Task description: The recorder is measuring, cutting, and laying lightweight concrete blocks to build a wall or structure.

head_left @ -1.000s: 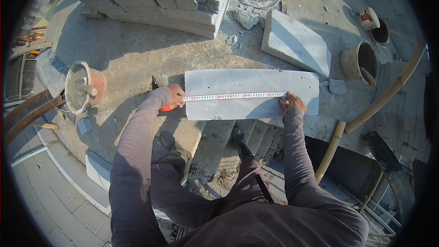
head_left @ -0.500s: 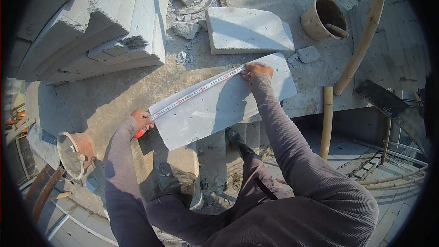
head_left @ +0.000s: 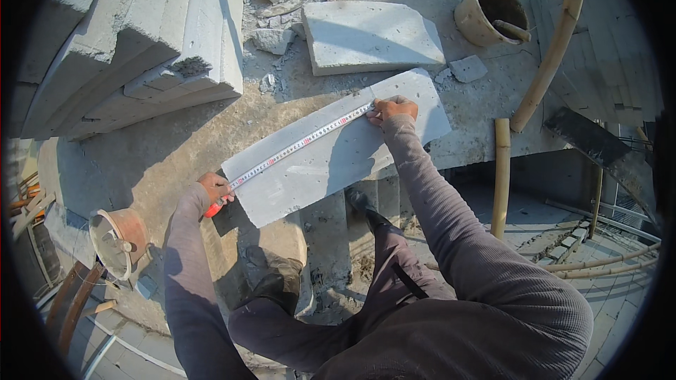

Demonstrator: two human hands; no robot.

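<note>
A pale grey concrete block (head_left: pixel 296 186) lies slantwise before me, its near left corner jutting over the steps. Across its top runs the white blade of a tape measure (head_left: pixel 304 142), drawn out between my hands. My left hand (head_left: pixel 215 190) is closed on the tape's red case beside the block's left end. Pinching the blade's other end, my right hand (head_left: pixel 393 109) rests on the block toward its right side. The fingertips hide that end of the tape.
Stacked grey blocks (head_left: pixel 151 42) rise at the left. Another block (head_left: pixel 373 36) lies behind, with rubble (head_left: pixel 273 40) near it. Buckets stand at right (head_left: pixel 493 10) and left (head_left: pixel 120 243). Bamboo poles (head_left: pixel 501 179) edge the right side, above a drop. Below me are steps (head_left: pixel 327 239).
The tape has shifted slightly toward the block's near edge, and my right hand has moved a little down along with it. The whole view has tilted slightly. Both hands keep their hold.
</note>
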